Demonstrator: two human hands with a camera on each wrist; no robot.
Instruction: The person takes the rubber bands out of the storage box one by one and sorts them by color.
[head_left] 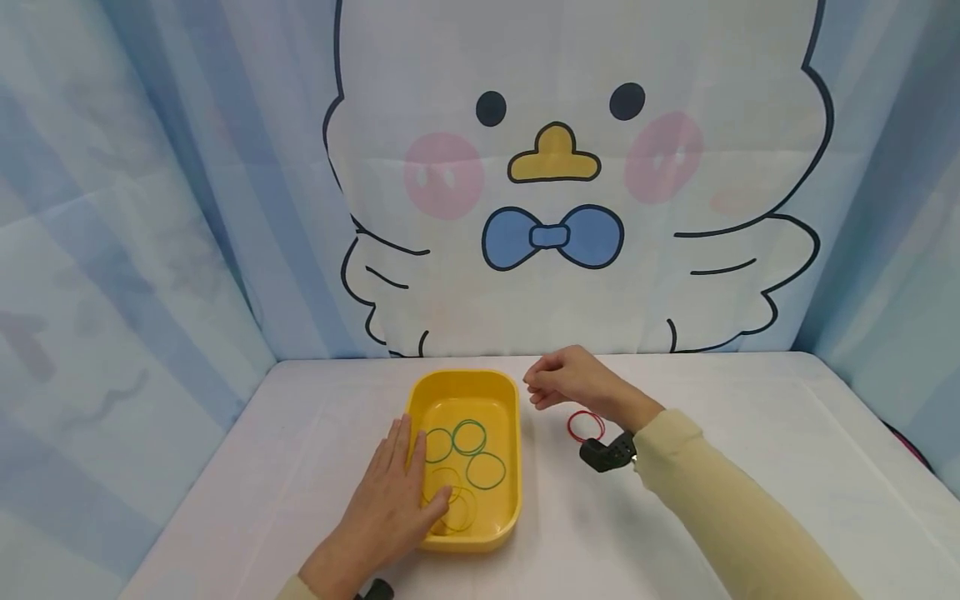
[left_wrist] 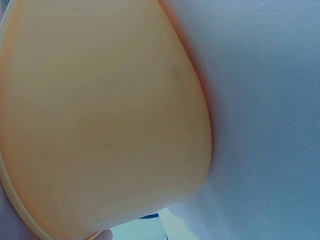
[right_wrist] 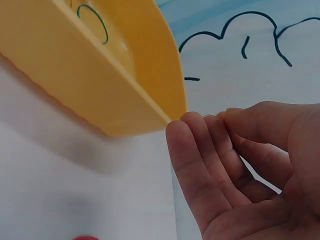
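A yellow tray (head_left: 512, 433) with rounded corners holds several thin green bands (head_left: 486, 471) and yellow bands (head_left: 467, 508), which look like rubber bands. Over the tray's left rim lies my left hand (head_left: 390, 500), fingers straight and thumb reaching inside; the tray's outer wall (left_wrist: 105, 115) fills much of the left wrist view. My right hand (head_left: 573, 379) hovers just beyond the tray's far right corner, fingers bent and thumb tip against the fingertips. In the right wrist view nothing shows between those fingers (right_wrist: 190, 165). Red bands (head_left: 586, 426) lie on the table below the right wrist.
A white-covered table (head_left: 787, 467) carries the tray. Behind it hangs a curtain (head_left: 555, 308) with a cartoon bird print, and blue-and-white curtains stand at both sides. A black wrist device (head_left: 607, 452) sits on the right wrist, close to the red bands.
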